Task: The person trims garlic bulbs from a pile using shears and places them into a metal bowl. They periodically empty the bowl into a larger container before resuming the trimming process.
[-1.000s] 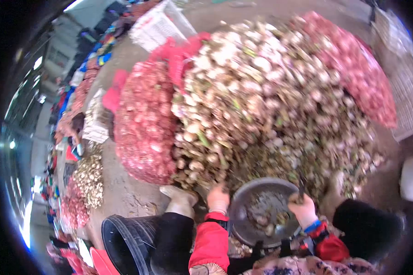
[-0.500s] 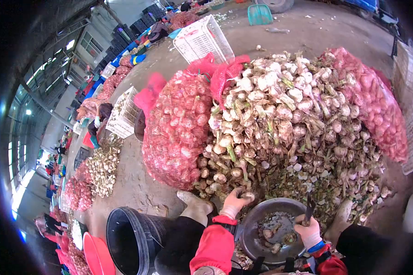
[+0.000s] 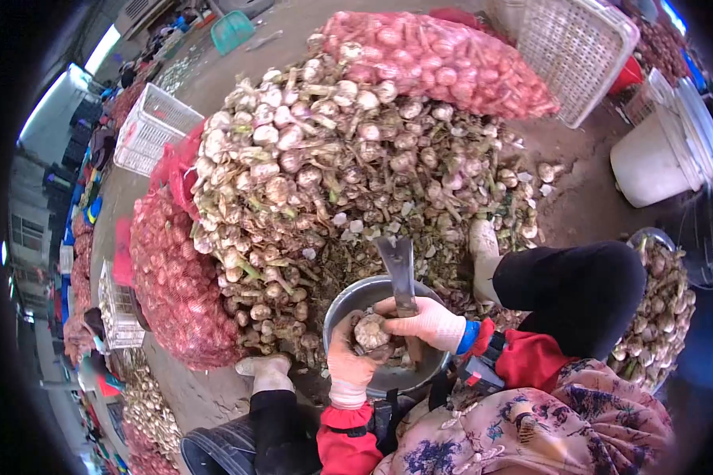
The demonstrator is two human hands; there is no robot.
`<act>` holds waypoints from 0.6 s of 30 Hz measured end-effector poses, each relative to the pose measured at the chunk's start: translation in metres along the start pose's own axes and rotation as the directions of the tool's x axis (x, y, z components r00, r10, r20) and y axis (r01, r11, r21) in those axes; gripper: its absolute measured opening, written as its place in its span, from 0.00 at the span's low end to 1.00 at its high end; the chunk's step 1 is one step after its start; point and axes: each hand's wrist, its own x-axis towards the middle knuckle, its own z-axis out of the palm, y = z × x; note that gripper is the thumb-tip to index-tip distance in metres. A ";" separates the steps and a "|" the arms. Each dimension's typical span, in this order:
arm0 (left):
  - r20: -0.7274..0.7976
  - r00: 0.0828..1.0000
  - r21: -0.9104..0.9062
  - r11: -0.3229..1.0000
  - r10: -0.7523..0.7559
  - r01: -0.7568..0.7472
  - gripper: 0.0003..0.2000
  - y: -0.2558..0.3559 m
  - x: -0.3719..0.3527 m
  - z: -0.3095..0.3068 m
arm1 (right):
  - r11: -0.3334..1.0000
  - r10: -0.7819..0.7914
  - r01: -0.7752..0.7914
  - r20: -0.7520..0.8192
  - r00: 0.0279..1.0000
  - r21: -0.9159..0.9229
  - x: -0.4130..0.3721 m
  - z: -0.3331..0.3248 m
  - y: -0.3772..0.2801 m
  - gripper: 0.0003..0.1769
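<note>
My left hand (image 3: 348,362), in a pale glove, is closed around a garlic bulb (image 3: 370,332) above a metal bowl (image 3: 355,299). From the other side, my gloved right hand (image 3: 429,324) grips a knife (image 3: 398,269) with a broad metal blade pointing away from me. The right fingertips reach to the bulb's edge. Beneath my hands, the bowl's contents are mostly covered. Directly beyond the bowl rises a large heap of garlic bulbs (image 3: 333,174) with stems, with loose skins and trimmings at its near side.
Full red mesh bags flank the heap, one at the left (image 3: 174,277) and one at the back (image 3: 451,67). White crates stand at the back left (image 3: 154,131) and back right (image 3: 578,47). A white bucket (image 3: 650,162) and a garlic-filled container (image 3: 650,317) are right; a black bucket (image 3: 214,453) is lower left.
My view has swung to the right. My hands, earlier apart with the left at the heap's edge and the right over the bowl, have come together at the garlic bulb.
</note>
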 end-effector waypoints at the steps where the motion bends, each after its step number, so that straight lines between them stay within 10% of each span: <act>1: 0.008 1.000 0.008 1.000 0.001 -0.001 0.43 -0.001 -0.002 0.001 | 0.994 -0.022 0.018 -0.031 0.999 -0.103 0.001 -0.004 0.005 0.22; 4: -0.036 0.998 -0.226 0.972 0.050 -0.056 0.40 -0.003 -0.010 0.002 | 0.931 -0.225 0.198 -0.054 0.973 -0.305 0.002 -0.014 0.022 0.16; 6: -0.050 0.992 -0.039 0.992 0.115 -0.117 0.39 -0.013 -0.012 0.001 | 0.329 -0.383 0.295 0.159 0.910 -0.897 -0.006 -0.018 0.014 0.14; 8: -0.028 0.970 0.003 0.970 0.242 -0.242 0.41 -0.013 -0.015 0.005 | 0.230 -0.251 0.220 0.160 0.955 -0.948 -0.010 -0.012 0.018 0.15; 11: -0.048 0.999 -0.364 0.931 0.000 -0.018 0.35 -0.006 -0.020 0.010 | 0.180 -0.233 0.225 0.181 0.955 -0.958 -0.007 -0.010 0.026 0.17; 18: -0.105 0.991 -0.466 0.885 -0.081 0.023 0.27 -0.008 -0.027 0.025 | 0.120 -0.208 0.228 0.200 0.957 -0.966 0.000 -0.018 0.031 0.10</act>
